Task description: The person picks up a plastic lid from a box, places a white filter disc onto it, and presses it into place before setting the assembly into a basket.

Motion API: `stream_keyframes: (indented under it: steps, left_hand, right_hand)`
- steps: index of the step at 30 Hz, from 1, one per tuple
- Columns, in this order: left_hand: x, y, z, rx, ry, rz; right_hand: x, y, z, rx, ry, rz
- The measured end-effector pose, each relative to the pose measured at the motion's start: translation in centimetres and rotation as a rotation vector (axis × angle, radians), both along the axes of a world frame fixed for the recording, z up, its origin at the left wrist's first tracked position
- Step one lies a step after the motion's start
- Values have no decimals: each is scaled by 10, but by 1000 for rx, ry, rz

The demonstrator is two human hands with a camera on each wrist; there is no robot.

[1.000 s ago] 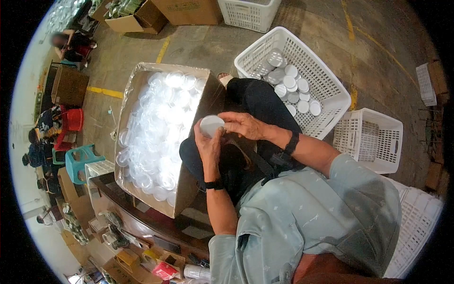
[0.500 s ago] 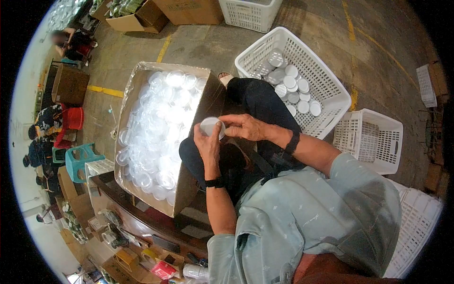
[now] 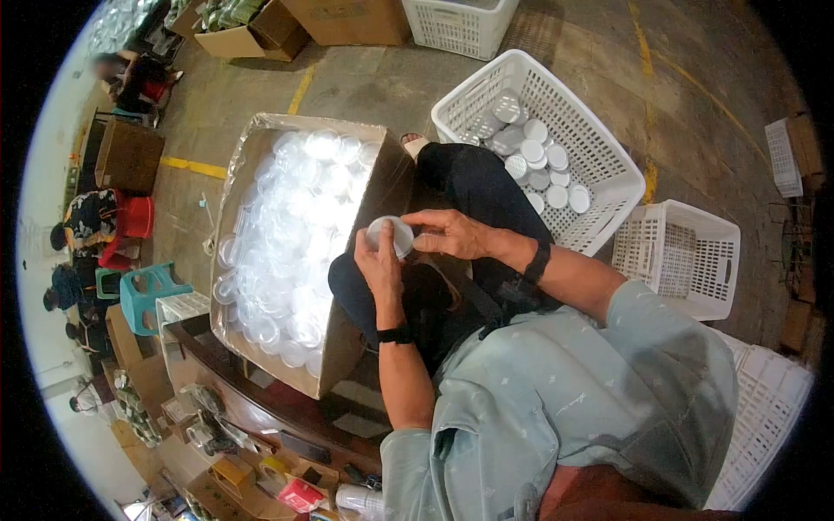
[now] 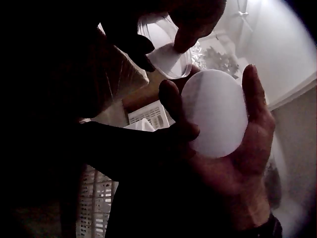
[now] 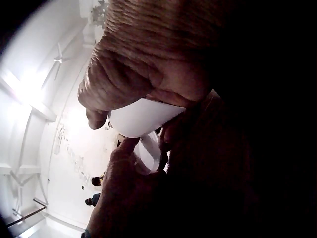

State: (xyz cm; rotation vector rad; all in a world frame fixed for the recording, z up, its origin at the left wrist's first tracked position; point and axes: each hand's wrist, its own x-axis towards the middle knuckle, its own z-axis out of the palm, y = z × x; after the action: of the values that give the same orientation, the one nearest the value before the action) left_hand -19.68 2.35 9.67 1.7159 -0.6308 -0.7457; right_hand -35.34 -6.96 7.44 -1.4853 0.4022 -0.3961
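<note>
Holding a round white lid (image 3: 388,233) above the lap, the left hand (image 3: 380,267) has its fingers (image 4: 252,94) and thumb curled around the lid's rim, so they are clamped on it, with the flat white face showing in the left wrist view. Just above it, the right hand (image 3: 450,233) pinches a small clear plastic cup (image 4: 167,49) between thumb and fingertips, its fingers closed on the cup's edge, and the cup sits right beside the lid. To the person's left stands an open cardboard box (image 3: 360,339) lined with plastic and filled with clear cups. Beyond the knees sits a white basket (image 3: 599,156) holding a loose pile of white and silvery lids (image 3: 534,161), and another white basket (image 3: 682,260) lies near it on the concrete floor
</note>
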Motion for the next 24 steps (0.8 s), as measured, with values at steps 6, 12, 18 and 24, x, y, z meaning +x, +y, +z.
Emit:
stream_keyframes:
  steps: [6,12,18,24]
  left_hand:
    - [-1,-1,1,14,49,38]
    - [2,1,-11,-143,200,60]
    - [4,6,-1,-85,191,18]
    - [5,3,-8,-69,169,58]
  right_hand:
    - [-1,0,2,-29,-16,-4]
    - [0,-1,4,48,-37,-9]
    - [1,-1,4,40,-25,-7]
    - [2,1,6,36,-47,-9]
